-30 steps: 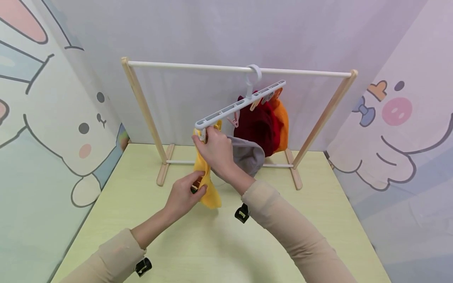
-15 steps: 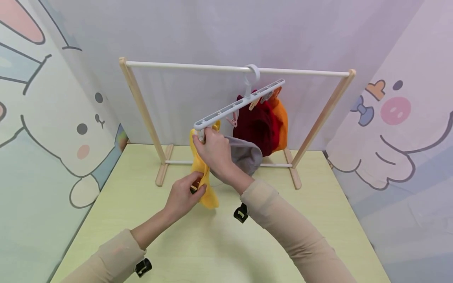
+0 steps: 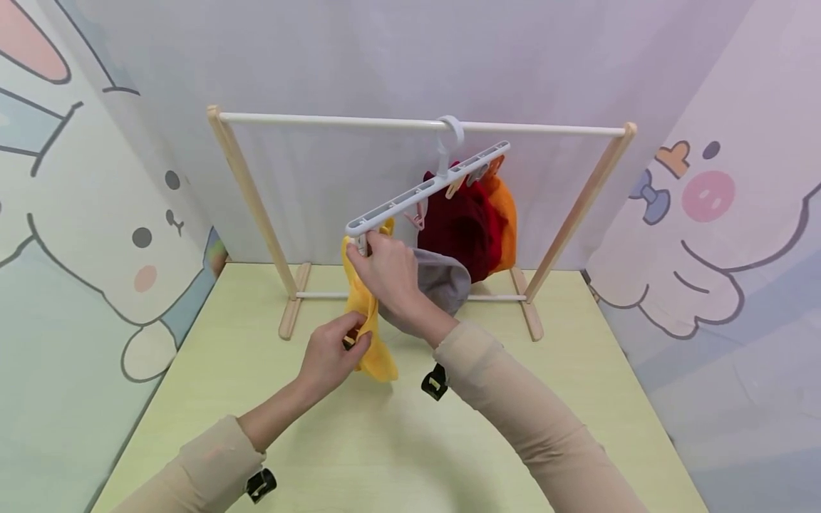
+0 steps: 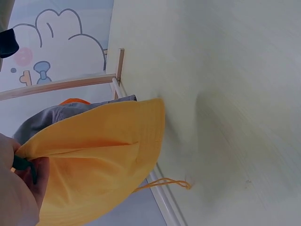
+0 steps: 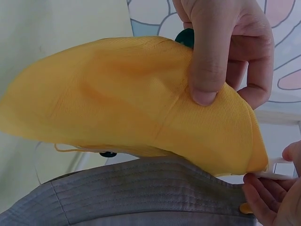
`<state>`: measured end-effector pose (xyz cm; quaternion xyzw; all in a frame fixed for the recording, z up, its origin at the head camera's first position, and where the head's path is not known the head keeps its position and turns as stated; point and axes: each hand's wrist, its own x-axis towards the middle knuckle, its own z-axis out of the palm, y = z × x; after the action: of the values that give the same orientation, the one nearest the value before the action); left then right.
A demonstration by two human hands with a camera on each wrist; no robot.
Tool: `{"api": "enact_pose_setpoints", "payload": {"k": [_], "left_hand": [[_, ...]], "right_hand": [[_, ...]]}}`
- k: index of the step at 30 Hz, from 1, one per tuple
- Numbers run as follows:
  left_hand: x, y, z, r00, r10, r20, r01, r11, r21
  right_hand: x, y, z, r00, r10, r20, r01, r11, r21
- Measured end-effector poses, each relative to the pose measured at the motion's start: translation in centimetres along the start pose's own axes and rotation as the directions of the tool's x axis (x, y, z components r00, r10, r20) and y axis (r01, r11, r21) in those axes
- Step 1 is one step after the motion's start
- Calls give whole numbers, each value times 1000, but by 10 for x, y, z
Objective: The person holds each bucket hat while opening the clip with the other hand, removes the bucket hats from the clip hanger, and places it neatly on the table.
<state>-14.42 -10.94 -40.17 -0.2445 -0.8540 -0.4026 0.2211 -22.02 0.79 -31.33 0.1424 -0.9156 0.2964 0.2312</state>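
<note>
My left hand (image 3: 328, 353) pinches a yellow brimmed hat (image 3: 377, 362) between thumb and fingers, partway down its side. A dark green trim (image 4: 21, 162) shows by those fingers in the left wrist view, and a thin yellow cord (image 4: 167, 181) dangles from the hat. At the near left end of a pale grey clip hanger (image 3: 400, 205), my right hand (image 3: 391, 276) pinches a white clip (image 5: 278, 176) right at the hat's upper edge. Close behind the yellow hat hangs a grey hat (image 3: 449, 279), partly hidden by the right hand and wrist.
The hanger hooks over the white rail (image 3: 321, 120) of a wooden-legged rack (image 3: 246, 192). Dark red (image 3: 455, 228) and orange (image 3: 507, 214) hats hang toward its far end. A pink clip (image 3: 418, 216) hangs along the bar. Patterned walls enclose the pale table (image 3: 288, 449).
Both hands keep their grips on the hat and clip. The head view has shifted slightly, and the yellow hat's upper part bulges a little more to the left.
</note>
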Motion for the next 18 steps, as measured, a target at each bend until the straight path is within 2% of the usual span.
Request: {"api": "enact_pose_setpoints", "payload": {"k": [12, 18], "left_hand": [[-1, 1, 1, 1000, -5, -5, 5, 1000, -9], [-2, 0, 1, 998, -61, -4, 60, 998, -26]], "right_hand": [[1, 1, -1, 1000, 22, -4, -22, 1000, -15], [1, 2, -1, 1000, 26, 0, -26, 1000, -6]]}}
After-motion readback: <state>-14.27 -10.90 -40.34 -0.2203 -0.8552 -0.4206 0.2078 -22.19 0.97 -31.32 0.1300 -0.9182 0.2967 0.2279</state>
